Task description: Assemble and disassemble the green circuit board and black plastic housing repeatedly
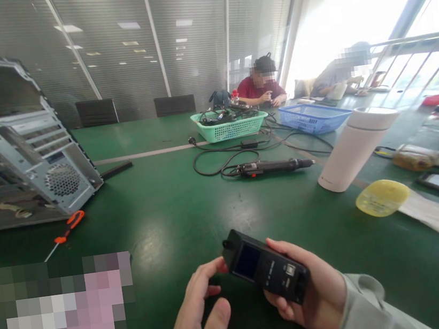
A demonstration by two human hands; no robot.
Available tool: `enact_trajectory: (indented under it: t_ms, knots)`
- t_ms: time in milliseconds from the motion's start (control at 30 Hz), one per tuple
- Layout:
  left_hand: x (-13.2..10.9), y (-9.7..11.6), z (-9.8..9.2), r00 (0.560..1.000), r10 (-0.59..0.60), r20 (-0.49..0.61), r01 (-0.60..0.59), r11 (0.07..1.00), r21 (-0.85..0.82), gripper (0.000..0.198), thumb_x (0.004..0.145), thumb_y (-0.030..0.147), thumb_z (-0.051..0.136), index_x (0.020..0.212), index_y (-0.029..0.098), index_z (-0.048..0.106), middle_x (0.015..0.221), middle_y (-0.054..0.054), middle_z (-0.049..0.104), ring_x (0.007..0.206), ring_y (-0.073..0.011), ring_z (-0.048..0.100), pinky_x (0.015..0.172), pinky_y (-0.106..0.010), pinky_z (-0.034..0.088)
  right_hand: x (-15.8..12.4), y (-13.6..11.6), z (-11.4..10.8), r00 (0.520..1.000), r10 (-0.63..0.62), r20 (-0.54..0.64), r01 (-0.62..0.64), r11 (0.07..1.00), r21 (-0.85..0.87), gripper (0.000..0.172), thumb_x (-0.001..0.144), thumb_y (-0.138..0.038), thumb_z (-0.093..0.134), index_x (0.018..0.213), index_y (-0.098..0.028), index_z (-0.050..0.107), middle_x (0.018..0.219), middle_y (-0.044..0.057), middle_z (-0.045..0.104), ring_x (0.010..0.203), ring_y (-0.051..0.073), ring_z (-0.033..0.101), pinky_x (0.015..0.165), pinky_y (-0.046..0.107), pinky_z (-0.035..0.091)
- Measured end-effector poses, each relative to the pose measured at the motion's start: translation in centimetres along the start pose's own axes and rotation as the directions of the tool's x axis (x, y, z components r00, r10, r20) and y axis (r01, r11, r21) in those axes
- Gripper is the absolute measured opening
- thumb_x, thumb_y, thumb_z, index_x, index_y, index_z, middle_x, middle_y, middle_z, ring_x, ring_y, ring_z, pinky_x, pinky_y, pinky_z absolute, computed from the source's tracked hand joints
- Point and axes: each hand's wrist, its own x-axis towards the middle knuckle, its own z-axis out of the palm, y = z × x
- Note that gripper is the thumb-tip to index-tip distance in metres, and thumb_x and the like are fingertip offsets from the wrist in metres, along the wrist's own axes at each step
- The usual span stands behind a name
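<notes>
Beyond, glass panels (119, 48); beneath the device (266, 267), green tabletop (169, 209).

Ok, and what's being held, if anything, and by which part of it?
A black device, held in the right grip by the end away from its screen. The left grip is open, a fingertip at the screen end, contact unclear.
</notes>
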Motion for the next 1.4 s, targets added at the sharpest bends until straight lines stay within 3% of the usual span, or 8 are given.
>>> enact_trajectory:
  t_ms: [133,233,333,400,567,800,933,1400]
  knots:
    - [0.3,0.3,-0.1,1.000,-0.012,-0.004,0.012,1.000,-0.007,0.045,0.090,0.054,0.050,0.121,0.025,0.068,0.123,-0.008,0.069,0.116,-0.0301,0.060,0.094,-0.039,0.050,0.2,0.0,-0.2,0.999,-0.027,-0.024,0.027,0.999,-0.018,0.046,0.096,-0.046,0.037,0.074,-0.013,0.059,0.048,0.002,0.056,0.037,0.009,0.054,0.038,0.016,0.041]
    - [0.3,0.4,-0.1,1.000,-0.029,-0.006,0.028,0.999,-0.046,0.048,0.091,0.054,0.049,0.125,0.023,0.064,0.123,-0.009,0.070,0.118,-0.0299,0.060,0.093,-0.037,0.051,0.8,0.8,-1.2,0.954,-0.289,0.077,0.299,0.932,-0.206,0.037,0.082,-0.053,0.059,0.082,-0.016,0.060,0.060,0.000,0.060,0.049,0.011,0.058,0.043,0.019,0.043]
    - [0.2,0.4,0.0,0.998,-0.066,-0.024,0.064,0.995,-0.080,0.044,0.091,0.052,0.053,0.126,0.027,0.061,0.123,-0.005,0.070,0.117,-0.0260,0.062,0.094,-0.032,0.051,0.7,1.3,-2.0,0.698,-0.672,0.247,0.689,0.539,-0.484,0.033,0.071,-0.049,0.072,0.085,-0.020,0.064,0.074,-0.001,0.058,0.066,0.012,0.056,0.060,0.024,0.048]
    - [0.2,0.4,-0.1,0.998,-0.058,-0.011,0.057,0.996,-0.067,0.037,0.089,0.045,0.060,0.122,0.029,0.062,0.123,-0.003,0.070,0.117,-0.0245,0.061,0.093,-0.029,0.052,0.3,1.3,-2.2,0.521,-0.770,0.369,0.771,0.239,-0.591,0.021,0.075,-0.038,0.070,0.089,-0.022,0.067,0.084,0.000,0.058,0.077,0.014,0.056,0.071,0.027,0.047]
    - [0.3,0.7,-0.5,0.996,0.019,0.089,-0.023,0.999,0.045,0.034,0.079,0.022,0.070,0.112,0.027,0.064,0.111,-0.004,0.072,0.102,-0.0241,0.068,0.088,-0.032,0.055,-0.4,1.3,-2.2,0.365,-0.767,0.528,0.800,-0.031,-0.599,0.034,0.072,-0.016,0.062,0.105,-0.025,0.060,0.096,0.002,0.060,0.090,0.016,0.059,0.080,0.029,0.049]
    - [0.5,1.3,-0.5,0.992,0.018,0.126,-0.017,1.000,-0.007,0.017,0.083,0.025,0.066,0.100,0.028,0.065,0.110,-0.001,0.073,0.100,-0.0199,0.068,0.086,-0.026,0.052,-0.2,1.4,-3.3,0.406,-0.768,0.495,0.784,0.015,-0.621,0.059,0.072,-0.018,0.066,0.125,-0.028,0.042,0.110,0.002,0.060,0.102,0.017,0.060,0.086,0.028,0.047]
    - [0.6,1.3,-0.7,0.982,0.007,0.188,-0.020,0.998,0.066,0.014,0.083,0.029,0.068,0.097,0.029,0.066,0.093,0.003,0.073,0.087,-0.0183,0.068,0.080,-0.025,0.051,-0.1,1.0,-3.4,0.452,-0.747,0.488,0.792,0.084,-0.605,0.065,0.071,-0.046,0.076,0.124,-0.026,0.044,0.100,0.001,0.059,0.085,0.015,0.059,0.076,0.026,0.047]
    - [-0.2,0.6,-1.0,0.997,0.027,0.071,-0.032,0.998,0.057,0.015,0.090,0.037,0.059,0.102,0.030,0.064,0.099,0.002,0.071,0.085,-0.0166,0.068,0.078,-0.023,0.053,-0.4,1.3,-3.0,0.501,-0.783,0.369,0.664,0.075,-0.744,0.043,0.074,-0.047,0.069,0.109,-0.022,0.060,0.099,0.004,0.066,0.092,0.020,0.062,0.082,0.032,0.049]
